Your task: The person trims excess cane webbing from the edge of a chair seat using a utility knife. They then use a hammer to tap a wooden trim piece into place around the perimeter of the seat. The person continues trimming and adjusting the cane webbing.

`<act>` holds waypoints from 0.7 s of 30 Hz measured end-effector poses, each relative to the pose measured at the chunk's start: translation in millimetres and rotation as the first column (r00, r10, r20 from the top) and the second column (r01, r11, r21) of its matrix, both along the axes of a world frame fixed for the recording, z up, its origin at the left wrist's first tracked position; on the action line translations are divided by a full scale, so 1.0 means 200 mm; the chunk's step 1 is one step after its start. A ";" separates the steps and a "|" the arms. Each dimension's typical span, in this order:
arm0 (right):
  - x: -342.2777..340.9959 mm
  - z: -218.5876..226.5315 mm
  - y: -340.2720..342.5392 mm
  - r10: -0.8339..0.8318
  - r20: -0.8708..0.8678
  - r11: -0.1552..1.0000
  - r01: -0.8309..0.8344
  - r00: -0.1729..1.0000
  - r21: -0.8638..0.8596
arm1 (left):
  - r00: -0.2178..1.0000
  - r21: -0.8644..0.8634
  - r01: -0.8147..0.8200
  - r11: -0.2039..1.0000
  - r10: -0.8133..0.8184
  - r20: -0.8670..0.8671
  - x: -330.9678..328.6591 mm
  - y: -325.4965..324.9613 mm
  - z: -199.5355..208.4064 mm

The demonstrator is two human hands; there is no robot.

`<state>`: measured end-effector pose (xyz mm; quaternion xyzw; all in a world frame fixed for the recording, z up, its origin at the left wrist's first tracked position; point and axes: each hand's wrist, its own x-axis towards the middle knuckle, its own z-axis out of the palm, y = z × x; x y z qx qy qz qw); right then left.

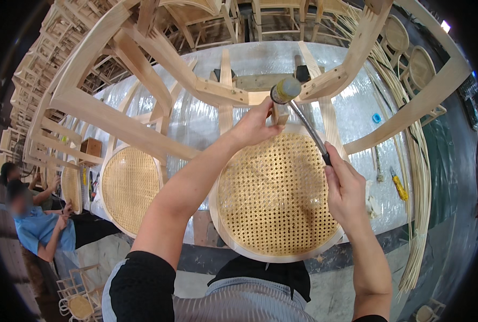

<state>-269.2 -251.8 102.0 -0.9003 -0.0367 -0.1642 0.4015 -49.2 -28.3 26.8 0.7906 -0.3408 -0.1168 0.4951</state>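
My right hand (347, 189) is closed round the black grip of a mallet (310, 127) with a shiny metal shaft. Its worn, yellowish-grey head hangs over the back edge of a round woven cane seat (276, 198) with a pale wooden rim. Just below the mallet head, my left hand (258, 124) is closed on a small wooden block (281, 114), held near the seat's far edge; its lower end is partly hidden. Around that edge rises the pale chair frame (220, 90), with joined curved pieces and dark holes near the joints.
A second cane seat (131, 180) lies left on the plastic-covered table (250, 52). To the right are long cane strips (420, 214), a yellow-handled tool (398, 185) and a blue ring (377, 118). A co-worker (40, 220) in blue sits left. Stacked chair frames (51, 59) stand behind.
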 end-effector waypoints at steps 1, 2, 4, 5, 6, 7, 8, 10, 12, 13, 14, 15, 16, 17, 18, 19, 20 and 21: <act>0.00 0.01 0.01 0.000 0.059 1.000 -0.001 0.998 0.017 | 1.000 -0.021 -0.008 1.000 0.008 -0.008 0.00 0.01 0.00; -0.02 0.01 0.01 -0.010 0.108 1.000 0.007 0.994 0.030 | 0.999 -0.011 -0.012 1.000 0.011 -0.044 -0.01 -0.01 0.01; -0.04 -0.03 -0.02 -0.018 0.094 1.000 0.019 0.995 -0.018 | 0.993 0.009 -0.016 1.000 0.017 -0.119 -0.02 -0.05 0.02; -0.03 -0.05 -0.05 -0.008 0.047 0.997 0.012 0.999 -0.074 | 0.996 -0.044 -0.011 0.999 0.007 -0.088 -0.02 -0.05 0.01; 0.01 -0.05 -0.03 0.016 0.003 0.993 -0.016 1.000 -0.117 | 0.998 -0.084 -0.022 0.996 0.018 -0.054 -0.01 -0.02 -0.01; 0.01 -0.05 -0.01 0.016 0.035 0.998 -0.015 0.999 -0.053 | 0.999 -0.124 -0.030 0.992 0.028 -0.020 0.00 0.01 -0.03; 0.00 -0.01 0.00 -0.008 0.050 1.000 0.009 0.999 -0.004 | 1.000 -0.109 -0.008 0.994 0.005 -0.024 0.00 0.00 -0.04; -0.01 -0.02 0.00 -0.033 0.079 0.999 0.031 0.996 0.028 | 0.999 -0.080 0.037 0.996 -0.040 -0.034 0.00 -0.04 -0.04; -0.01 -0.05 -0.01 -0.019 0.129 1.000 0.019 0.991 0.000 | 1.000 -0.073 0.016 0.997 -0.017 -0.024 0.01 -0.03 -0.06; -0.01 -0.06 -0.01 -0.020 0.090 1.000 0.021 0.996 -0.014 | 1.000 -0.070 0.004 0.998 -0.006 -0.017 0.02 -0.03 -0.07; 0.01 -0.06 -0.01 -0.021 0.050 0.999 0.022 0.999 -0.024 | 1.000 -0.097 -0.001 0.995 -0.001 -0.023 0.02 -0.03 -0.06; 0.02 -0.04 -0.01 -0.021 0.012 0.999 0.021 1.000 -0.034 | 1.000 -0.123 -0.007 0.992 0.004 -0.026 0.02 -0.02 -0.05; -0.02 -0.02 -0.01 -0.022 0.020 1.000 0.022 1.000 0.000 | 1.000 -0.147 -0.014 0.989 0.010 -0.027 0.02 -0.01 -0.03; -0.07 -0.02 -0.01 -0.024 0.050 1.000 0.023 0.998 0.018 | 0.993 -0.126 -0.115 0.985 0.112 -0.035 0.01 0.00 -0.01; -0.12 -0.02 -0.02 -0.021 0.082 0.999 0.019 0.996 0.029 | 0.975 -0.111 -0.221 0.969 0.218 -0.040 0.01 0.05 0.03; -0.18 -0.02 -0.03 -0.016 0.117 0.999 0.011 0.993 0.044 | 0.945 -0.094 -0.326 0.941 0.324 -0.040 0.00 0.11 0.07; -0.24 -0.04 -0.05 -0.018 0.283 0.998 0.001 0.959 0.061 | 0.938 -0.134 -0.346 0.929 0.339 -0.069 0.00 0.15 0.13; -0.34 -0.10 -0.07 -0.079 0.260 0.995 0.058 0.963 0.086 | 0.944 -0.264 -0.328 0.907 0.305 -0.123 -0.04 0.16 0.15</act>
